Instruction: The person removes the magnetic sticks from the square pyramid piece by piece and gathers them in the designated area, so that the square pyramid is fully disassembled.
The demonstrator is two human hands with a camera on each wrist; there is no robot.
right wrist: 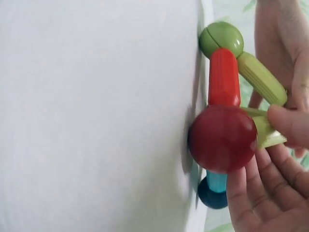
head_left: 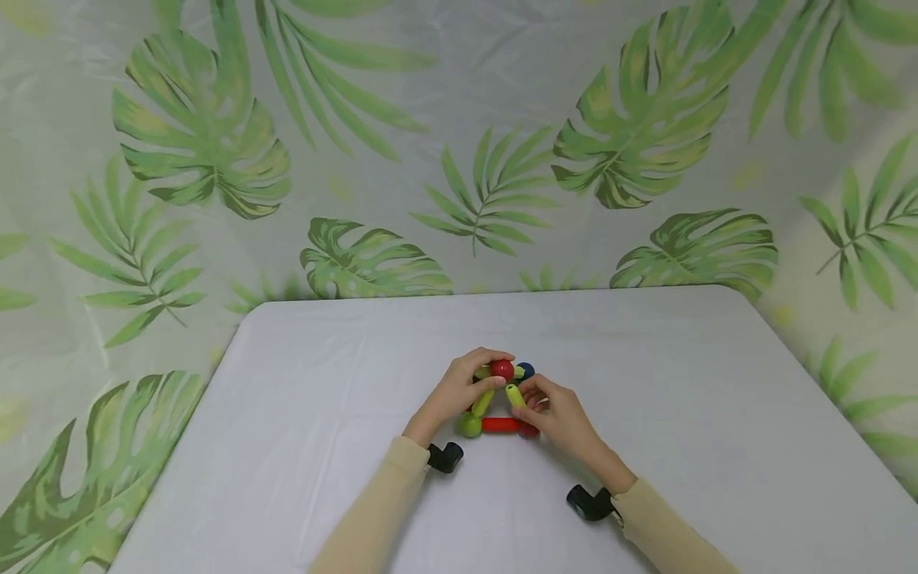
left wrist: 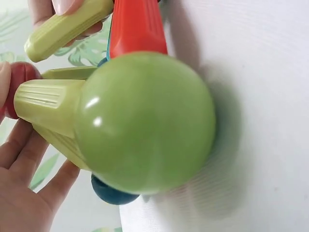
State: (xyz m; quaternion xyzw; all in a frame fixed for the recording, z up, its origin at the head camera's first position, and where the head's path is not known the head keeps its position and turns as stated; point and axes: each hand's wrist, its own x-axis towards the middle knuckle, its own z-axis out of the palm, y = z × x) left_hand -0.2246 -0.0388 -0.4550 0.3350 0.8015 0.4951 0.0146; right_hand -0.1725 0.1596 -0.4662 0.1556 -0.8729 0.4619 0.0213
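Note:
A frame of magnetic balls and ribbed rods stands on the table. My left hand (head_left: pixel 453 389) holds its top red ball (head_left: pixel 502 369) between thumb and fingers. Beneath that ball, a yellow-green rod (head_left: pixel 484 401) slopes down to a green ball (head_left: pixel 469 425). A red rod (head_left: pixel 499 425) joins the green ball to a dark red ball (right wrist: pixel 223 139). My right hand (head_left: pixel 562 414) pinches another yellow-green rod (left wrist: pixel 67 29) above the dark red ball. Its upper end is apart from the top ball; whether its lower end touches the dark red ball I cannot tell.
A blue ball (head_left: pixel 527 371) and a light blue rod (right wrist: pixel 217 181) belong to the rear of the frame, partly hidden. The white table (head_left: pixel 287 414) extends around it. A leaf-patterned cloth (head_left: pixel 488 175) hangs behind the table's far edge.

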